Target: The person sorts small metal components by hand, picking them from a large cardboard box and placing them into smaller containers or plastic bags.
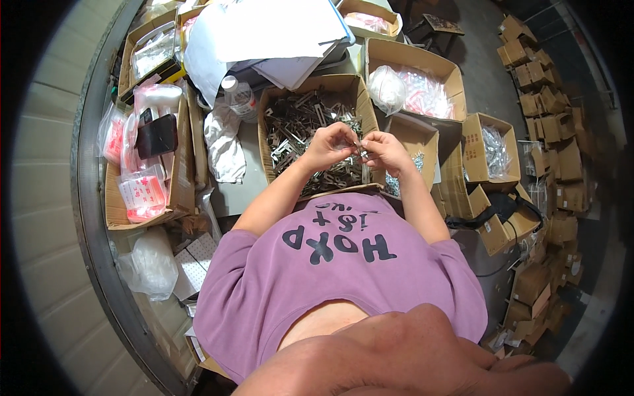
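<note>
Both of my hands meet over the right part of a cardboard box full of flat metal pieces (290, 135). My left hand (332, 145) is closed, its thumb and fingers pinched near a small metallic piece (360, 149). From the other side my right hand (386, 152) pinches the same spot. The piece is mostly hidden by the fingertips, so its exact kind does not show. Just right of my right hand stands a smaller cardboard box (421, 135) with small shiny metal parts (417, 162) in it.
A plastic bottle (239, 98) and a white cloth (224, 145) are left of the metal pieces. Papers (277, 39) lie behind. At far left, a carton (115, 208) holds plastic bags and a dark phone (157, 136). Bagged goods fill a carton (459, 89) at right; stacked cartons (561, 132) line the floor.
</note>
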`<state>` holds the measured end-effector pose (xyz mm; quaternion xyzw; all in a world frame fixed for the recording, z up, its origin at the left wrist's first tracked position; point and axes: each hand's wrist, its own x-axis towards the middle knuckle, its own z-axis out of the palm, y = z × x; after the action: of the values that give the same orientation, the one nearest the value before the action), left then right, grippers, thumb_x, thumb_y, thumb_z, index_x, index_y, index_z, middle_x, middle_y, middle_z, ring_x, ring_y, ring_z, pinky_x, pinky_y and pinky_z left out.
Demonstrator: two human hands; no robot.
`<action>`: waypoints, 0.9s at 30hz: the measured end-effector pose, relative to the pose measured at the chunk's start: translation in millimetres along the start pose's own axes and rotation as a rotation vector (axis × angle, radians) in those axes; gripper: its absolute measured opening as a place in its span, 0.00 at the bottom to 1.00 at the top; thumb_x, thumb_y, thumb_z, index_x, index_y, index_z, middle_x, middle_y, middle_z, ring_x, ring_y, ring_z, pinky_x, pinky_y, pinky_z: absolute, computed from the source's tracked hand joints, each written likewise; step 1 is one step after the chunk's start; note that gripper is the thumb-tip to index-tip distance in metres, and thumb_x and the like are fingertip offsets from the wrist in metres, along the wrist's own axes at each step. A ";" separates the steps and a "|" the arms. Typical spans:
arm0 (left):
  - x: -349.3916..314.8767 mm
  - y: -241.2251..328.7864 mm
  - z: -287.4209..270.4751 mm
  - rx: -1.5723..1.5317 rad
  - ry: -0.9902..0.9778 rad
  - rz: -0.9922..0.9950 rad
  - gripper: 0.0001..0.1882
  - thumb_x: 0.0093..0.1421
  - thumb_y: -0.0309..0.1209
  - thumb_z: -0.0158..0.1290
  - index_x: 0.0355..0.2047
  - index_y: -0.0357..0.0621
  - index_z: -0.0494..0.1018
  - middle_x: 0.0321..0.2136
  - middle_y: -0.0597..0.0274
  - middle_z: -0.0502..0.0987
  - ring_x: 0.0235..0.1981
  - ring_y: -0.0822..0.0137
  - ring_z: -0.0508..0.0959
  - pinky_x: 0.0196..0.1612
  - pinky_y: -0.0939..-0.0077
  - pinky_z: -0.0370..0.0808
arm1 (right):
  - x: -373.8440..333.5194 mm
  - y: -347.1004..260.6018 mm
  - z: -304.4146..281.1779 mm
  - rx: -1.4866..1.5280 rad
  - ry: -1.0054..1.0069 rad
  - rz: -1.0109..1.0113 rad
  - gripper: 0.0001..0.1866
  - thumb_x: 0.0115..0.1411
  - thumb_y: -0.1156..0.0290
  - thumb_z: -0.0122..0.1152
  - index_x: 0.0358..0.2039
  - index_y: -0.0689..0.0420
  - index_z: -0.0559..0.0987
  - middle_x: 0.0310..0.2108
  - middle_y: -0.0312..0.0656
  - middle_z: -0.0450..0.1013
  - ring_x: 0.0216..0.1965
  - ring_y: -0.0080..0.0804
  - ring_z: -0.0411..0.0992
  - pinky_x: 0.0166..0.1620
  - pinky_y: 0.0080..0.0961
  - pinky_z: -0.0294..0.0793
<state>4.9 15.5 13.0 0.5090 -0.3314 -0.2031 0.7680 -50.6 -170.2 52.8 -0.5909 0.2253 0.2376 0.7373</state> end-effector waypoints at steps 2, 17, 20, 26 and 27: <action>-0.1 -1.1 0.8 0.133 0.006 0.037 0.12 0.47 0.16 0.55 0.33 0.37 0.68 0.30 0.62 0.75 0.31 0.74 0.76 0.36 0.80 0.74 | -0.5 -1.6 1.8 -0.075 0.051 -0.003 0.06 0.58 0.69 0.56 0.29 0.57 0.73 0.25 0.35 0.72 0.21 0.19 0.72 0.22 0.12 0.73; 4.1 -7.4 4.7 0.338 -0.010 -0.279 0.23 0.44 0.27 0.62 0.41 0.39 0.67 0.34 0.66 0.71 0.34 0.77 0.70 0.38 0.81 0.69 | -1.5 -7.8 21.1 -0.236 0.120 -0.673 0.04 0.55 0.77 0.57 0.31 0.62 0.72 0.25 0.34 0.72 0.26 0.14 0.68 0.29 0.14 0.68; 1.4 -15.1 8.7 0.122 0.033 -0.222 0.22 0.44 0.29 0.61 0.40 0.39 0.68 0.31 0.64 0.72 0.31 0.76 0.71 0.36 0.81 0.70 | -5.7 -2.7 40.2 -0.524 0.221 -0.771 0.05 0.51 0.74 0.60 0.28 0.62 0.76 0.26 0.40 0.72 0.28 0.28 0.71 0.32 0.22 0.70; 0.8 -16.8 12.0 0.081 0.026 -0.220 0.20 0.46 0.25 0.58 0.40 0.39 0.66 0.31 0.66 0.71 0.33 0.78 0.70 0.36 0.83 0.70 | -7.8 4.9 34.4 -0.952 0.316 -0.977 0.07 0.52 0.72 0.58 0.28 0.62 0.79 0.36 0.46 0.68 0.37 0.37 0.69 0.41 0.28 0.68; 0.4 -15.5 11.5 -0.047 0.035 -0.309 0.19 0.47 0.24 0.57 0.40 0.39 0.66 0.31 0.67 0.70 0.31 0.79 0.70 0.34 0.83 0.69 | -9.7 3.1 30.6 -0.857 0.242 -0.927 0.07 0.53 0.71 0.57 0.28 0.62 0.79 0.35 0.46 0.68 0.37 0.36 0.69 0.40 0.27 0.69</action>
<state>-2.6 1.6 1.9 0.5393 -0.2310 -0.3174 0.7450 -58.6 -140.5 62.5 -0.8918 -0.0868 -0.1052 0.4314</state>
